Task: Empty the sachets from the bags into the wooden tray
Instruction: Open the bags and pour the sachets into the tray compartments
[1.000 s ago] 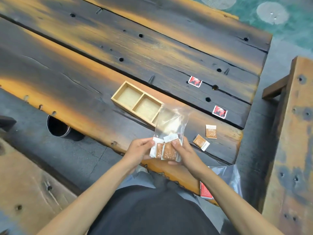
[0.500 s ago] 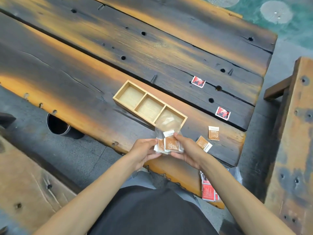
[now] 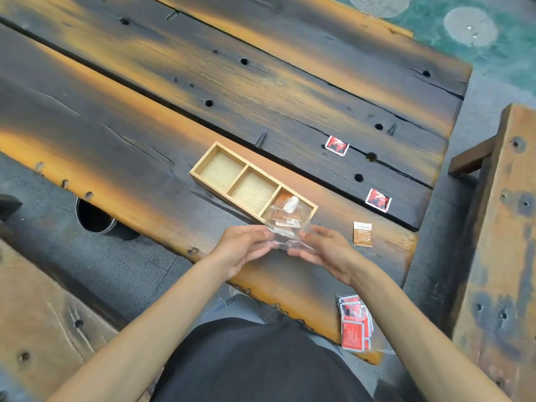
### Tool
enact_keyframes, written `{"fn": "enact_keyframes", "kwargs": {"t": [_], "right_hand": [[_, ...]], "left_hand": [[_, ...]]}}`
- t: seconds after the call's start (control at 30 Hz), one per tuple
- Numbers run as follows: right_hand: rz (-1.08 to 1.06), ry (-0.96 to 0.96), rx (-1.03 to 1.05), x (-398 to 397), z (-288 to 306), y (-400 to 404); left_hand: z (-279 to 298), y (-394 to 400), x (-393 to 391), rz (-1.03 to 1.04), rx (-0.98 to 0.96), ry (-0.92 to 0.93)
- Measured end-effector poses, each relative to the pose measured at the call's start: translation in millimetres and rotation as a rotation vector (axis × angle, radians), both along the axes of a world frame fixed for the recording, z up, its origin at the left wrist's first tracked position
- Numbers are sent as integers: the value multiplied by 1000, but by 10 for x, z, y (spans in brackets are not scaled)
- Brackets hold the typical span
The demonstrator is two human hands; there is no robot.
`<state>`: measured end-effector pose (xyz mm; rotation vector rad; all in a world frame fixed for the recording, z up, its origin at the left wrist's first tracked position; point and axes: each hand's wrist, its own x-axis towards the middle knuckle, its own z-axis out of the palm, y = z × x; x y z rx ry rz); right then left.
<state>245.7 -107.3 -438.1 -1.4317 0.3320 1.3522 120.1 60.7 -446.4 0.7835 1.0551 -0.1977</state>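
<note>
While the clear bag (image 3: 285, 230) hangs tipped over the right-hand compartment of the wooden tray (image 3: 220, 172), just below the middle of the frame, I log it as follows.

Item: thin plastic bag, limp and see-through, holding brown sachets (image 3: 282, 217). I judge it very light, soft and slippery, with no stiffness of its own; the sachets look flat and light, likely to slide out once the mouth points down. Some seem already to lie in the compartment, though through the film I cannot tell which are in the bag and which are out.

Where to hold: the closed bottom edge, at both corners, so the mouth stays free.

Left hand (image 3: 242, 248): palm turned inward, fingers pinching the bag's near left edge.

Right hand (image 3: 322, 250): mirrors it, fingers pinching the near right edge. Both forearms reach up from the bottom of the frame.

Other stock: a loose brown sachet (image 3: 362, 234) on the tabletop (image 3: 116, 126) right of the hands; a second bag of red sachets (image 3: 354, 326) at lower right.
</note>
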Motion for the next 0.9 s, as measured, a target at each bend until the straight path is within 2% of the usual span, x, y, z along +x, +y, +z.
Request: {"fn": "enact_keyframes", "kwargs": {"t": [0.1,0.43,0.9], "right_hand": [[-54,-73,-1,114,53,-25],[14,-228,26,554,290,82],[179,-273,23,750,655,12]], "left_hand": [[83,39,71,34,46,-24],[324,161,403,-41,183,-34],[635,135,373,-55,330,-17]]}}
